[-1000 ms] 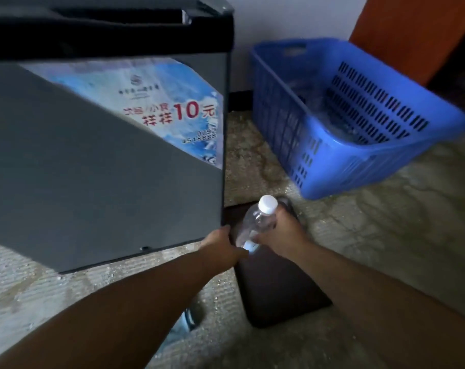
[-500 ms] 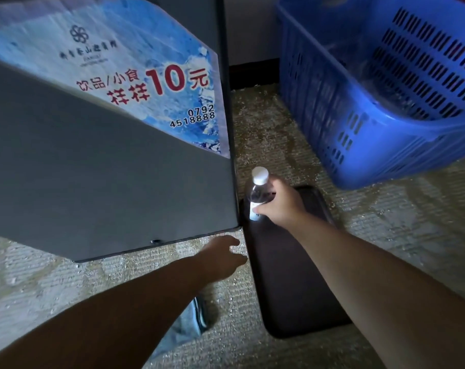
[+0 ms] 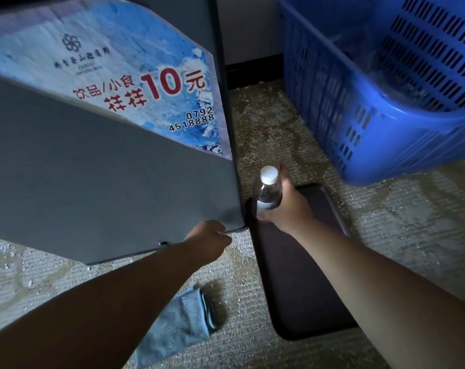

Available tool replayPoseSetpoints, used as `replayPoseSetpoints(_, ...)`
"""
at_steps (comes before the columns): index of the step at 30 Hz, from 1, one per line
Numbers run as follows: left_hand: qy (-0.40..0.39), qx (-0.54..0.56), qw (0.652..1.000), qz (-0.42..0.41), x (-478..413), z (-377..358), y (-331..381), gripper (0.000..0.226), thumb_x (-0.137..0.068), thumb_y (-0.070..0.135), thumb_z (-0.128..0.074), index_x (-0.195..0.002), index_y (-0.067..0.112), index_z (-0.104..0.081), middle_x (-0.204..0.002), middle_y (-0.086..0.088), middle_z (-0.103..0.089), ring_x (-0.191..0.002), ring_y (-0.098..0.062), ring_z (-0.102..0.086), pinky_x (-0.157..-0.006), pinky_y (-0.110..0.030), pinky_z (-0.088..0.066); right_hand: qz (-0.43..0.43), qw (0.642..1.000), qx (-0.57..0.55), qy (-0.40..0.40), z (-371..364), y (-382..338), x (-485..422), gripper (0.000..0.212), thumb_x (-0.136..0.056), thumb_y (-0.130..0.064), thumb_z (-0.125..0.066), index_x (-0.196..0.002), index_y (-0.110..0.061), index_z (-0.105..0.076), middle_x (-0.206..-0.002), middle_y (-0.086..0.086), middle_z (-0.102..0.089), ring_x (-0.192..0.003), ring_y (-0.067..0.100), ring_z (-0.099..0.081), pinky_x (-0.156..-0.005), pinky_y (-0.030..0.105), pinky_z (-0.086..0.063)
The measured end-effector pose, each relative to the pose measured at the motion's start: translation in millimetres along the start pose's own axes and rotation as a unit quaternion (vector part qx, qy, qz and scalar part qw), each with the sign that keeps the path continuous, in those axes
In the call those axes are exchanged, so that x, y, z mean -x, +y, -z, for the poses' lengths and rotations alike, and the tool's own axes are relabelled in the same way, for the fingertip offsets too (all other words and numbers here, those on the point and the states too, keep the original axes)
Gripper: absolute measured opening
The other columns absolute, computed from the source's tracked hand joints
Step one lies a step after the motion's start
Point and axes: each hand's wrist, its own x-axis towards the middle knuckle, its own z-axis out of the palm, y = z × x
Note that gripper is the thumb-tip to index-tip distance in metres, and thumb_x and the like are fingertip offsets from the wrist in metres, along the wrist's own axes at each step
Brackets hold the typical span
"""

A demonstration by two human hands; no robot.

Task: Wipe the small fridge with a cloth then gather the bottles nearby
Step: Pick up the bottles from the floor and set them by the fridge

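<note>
Bottle [image 3: 268, 190] upright, gripped by right hand [image 3: 290, 209] | left hand [image 3: 208, 235] curled at fridge [image 3: 93, 182] corner, grip unclear | hands apart

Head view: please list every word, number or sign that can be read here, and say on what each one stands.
"饮品/小食": red, on the sticker on the fridge.
"10元": large red, same sticker.
"样样": red, below it; possibly "祥祥".
"0792 4518888": black, at the sticker's lower right.
Line under the flower logo: too blurred to read.
Label on the bottle: too small to read.
</note>
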Motion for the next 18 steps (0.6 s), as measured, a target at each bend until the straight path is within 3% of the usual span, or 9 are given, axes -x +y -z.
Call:
replayPoseSetpoints(3,0.011,-0.025,1.000,-0.003,2.8,4.7,3.5,0.034,-0.086,0.015,-0.063,-0.119,0.010,-0.059,-0.075,0.005,-0.056,-0.051,-0.009,-0.048,-0.034,-0.009,-0.034,-0.042,0.998,-0.048,0.011,4.8,-0.8,-0.3,0.130,-0.065,-0.017,-0.085,-0.146,-0.044,0.014,-0.137,0.000,-0.052,-0.124,0.019,-0.051,-0.090,0.025,-0.039)
replayPoseSetpoints(5,0.008,-0.059,0.998,-0.008,7.1,7.7,5.9,0.033,-0.086,0.016,-0.063,-0.118,0.009,-0.059,-0.079,0.002,-0.058,-0.048,-0.008,-0.047,-0.033,-0.008,-0.033,-0.090,0.992,-0.083,0.023,7.0,1.1,6.4,0.127,-0.062,-0.015,-0.086,-0.149,-0.040,0.003,-0.142,0.005,-0.047,-0.128,0.021,-0.048,-0.095,0.028,-0.042)
replayPoseSetpoints(6,0.003,-0.082,0.997,-0.010,9.4,11.0,4.3,0.033,-0.086,0.017,-0.064,-0.118,0.009,-0.060,-0.082,0.001,-0.059,-0.046,-0.007,-0.048,-0.034,-0.008,-0.034,-0.117,0.990,-0.061,0.040,5.0,4.8,13.2,0.115,-0.064,-0.016,-0.084,-0.150,-0.033,-0.009,-0.140,0.006,-0.049,-0.125,0.022,-0.050,-0.094,0.029,-0.044)
replayPoseSetpoints(8,-0.010,-0.120,0.993,-0.012,17.2,19.9,-2.1,0.031,-0.088,0.018,-0.063,-0.117,0.008,-0.060,-0.082,0.003,-0.060,-0.050,-0.002,-0.053,-0.040,-0.006,-0.037,-0.142,0.977,0.142,0.072,1.1,10.2,34.4,0.073,-0.073,-0.023,-0.074,-0.136,-0.020,-0.038,-0.128,0.006,-0.058,-0.116,0.024,-0.056,-0.092,0.032,-0.049)
replayPoseSetpoints(9,-0.021,-0.154,0.988,-0.013,24.4,25.3,-9.0,0.032,-0.088,0.021,-0.063,-0.118,0.010,-0.060,-0.086,0.004,-0.061,-0.061,-0.003,-0.057,-0.048,-0.006,-0.040,-0.130,0.954,0.265,0.057,-3.4,10.7,45.9,0.054,-0.078,-0.023,-0.067,-0.128,-0.017,-0.047,-0.125,0.006,-0.060,-0.116,0.025,-0.057,-0.092,0.033,-0.049)
replayPoseSetpoints(11,-0.060,-0.306,0.950,-0.019,45.9,40.8,-26.7,0.035,-0.091,0.032,-0.057,-0.124,0.018,-0.055,-0.113,0.002,-0.061,-0.092,-0.009,-0.059,-0.074,-0.013,-0.045,-0.106,0.911,0.394,-0.056,-16.5,1.0,62.9,0.036,-0.087,-0.015,-0.055,-0.123,-0.015,-0.057,-0.127,0.005,-0.058,-0.121,0.025,-0.054,-0.094,0.035,-0.048)
replayPoseSetpoints(13,-0.092,-0.441,0.893,-0.019,65.6,61.4,-47.8,0.039,-0.092,0.039,-0.050,-0.129,0.026,-0.048,-0.132,0.006,-0.052,-0.116,-0.011,-0.052,-0.094,-0.018,-0.039,-0.086,0.867,0.439,-0.220,-34.7,-15.3,65.4,0.035,-0.092,-0.012,-0.051,-0.126,-0.011,-0.058,-0.130,0.008,-0.057,-0.122,0.028,-0.053,-0.097,0.037,-0.048)
replayPoseSetpoints(15,-0.097,-0.480,0.872,-0.004,81.7,84.0,-68.6,0.040,-0.092,0.042,-0.047,-0.130,0.029,-0.045,-0.136,0.008,-0.049,-0.124,-0.011,-0.046,-0.101,-0.020,-0.037,-0.064,0.815,0.445,-0.365,-53.8,-35.4,65.6,0.033,-0.091,-0.017,-0.056,-0.122,-0.004,-0.059,-0.126,0.011,-0.059,-0.115,0.030,-0.058,-0.097,0.041,-0.048)
replayPoseSetpoints(18,-0.095,-0.488,0.868,0.019,90.7,113.0,-93.3,0.040,-0.093,0.042,-0.046,-0.130,0.029,-0.045,-0.134,0.009,-0.050,-0.124,-0.009,-0.047,-0.101,-0.019,-0.037,-0.016,0.791,0.446,-0.419,-88.3,-52.5,80.3,0.038,-0.083,-0.022,-0.068,-0.113,-0.001,-0.062,-0.113,0.014,-0.064,-0.098,0.031,-0.064,-0.087,0.038,-0.053)
